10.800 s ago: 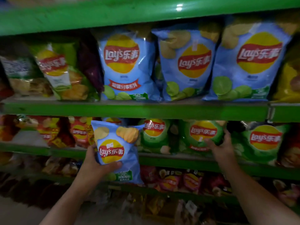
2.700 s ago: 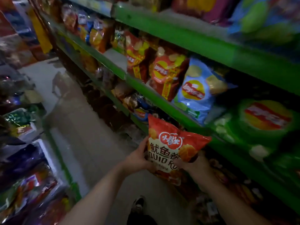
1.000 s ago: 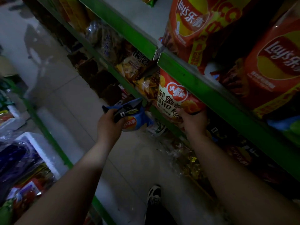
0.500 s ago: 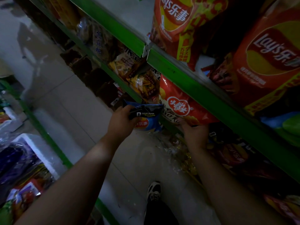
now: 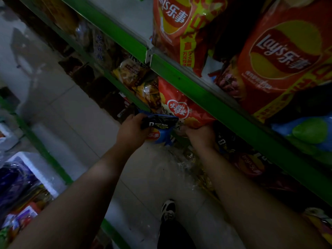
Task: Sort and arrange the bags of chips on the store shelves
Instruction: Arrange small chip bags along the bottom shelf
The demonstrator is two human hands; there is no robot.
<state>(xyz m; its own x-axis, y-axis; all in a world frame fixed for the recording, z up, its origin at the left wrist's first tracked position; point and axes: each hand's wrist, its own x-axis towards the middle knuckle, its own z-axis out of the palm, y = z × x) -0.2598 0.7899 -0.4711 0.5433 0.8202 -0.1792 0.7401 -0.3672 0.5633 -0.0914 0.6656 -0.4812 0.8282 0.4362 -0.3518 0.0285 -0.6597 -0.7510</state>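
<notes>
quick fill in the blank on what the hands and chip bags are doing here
The small bag gripped by the left hand has a black top band and a ___ body.
The right hand holds the orange-red bag just under a ___ shelf edge.
The big red bag on the shelf above reads ___ in Latin letters.
Missing words: blue; green; Lay's.

Pale tiled floor (image 5: 71, 114); a black-and-white shoe (image 5: 168, 210).

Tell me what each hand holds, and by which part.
The left hand grips a small blue chip bag by its dark-banded end. The right hand grips a red-orange foil snack bag by its bottom edge.
</notes>
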